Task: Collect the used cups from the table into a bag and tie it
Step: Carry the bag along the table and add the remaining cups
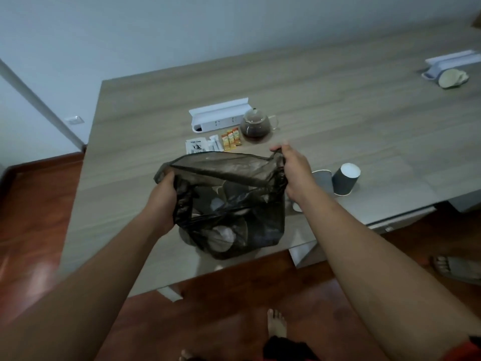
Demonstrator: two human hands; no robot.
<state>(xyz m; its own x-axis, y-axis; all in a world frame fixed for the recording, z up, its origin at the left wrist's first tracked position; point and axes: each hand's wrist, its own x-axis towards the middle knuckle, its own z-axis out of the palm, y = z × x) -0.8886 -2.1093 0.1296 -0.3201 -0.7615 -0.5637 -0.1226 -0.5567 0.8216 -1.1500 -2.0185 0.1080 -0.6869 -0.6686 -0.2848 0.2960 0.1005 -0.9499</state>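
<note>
While the dark bag (229, 204) sat near the front edge of the worktop (338, 105) with several cups showing through it, two grey cups (345, 179) stood outside just to its right, so collecting looked unfinished and the tying not begun. Both hands gripped the rim, the left hand (162, 201) bunching one side and the right hand (291, 170) pinching the other, stretching the mouth wide.

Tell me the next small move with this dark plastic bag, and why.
Probably free the right hand and reach for the upside-down grey paper cup. Both hands grip the thin dark plastic bag's rim, holding it open, untied, while that cup and another beside it remain on the wooden table.
</note>
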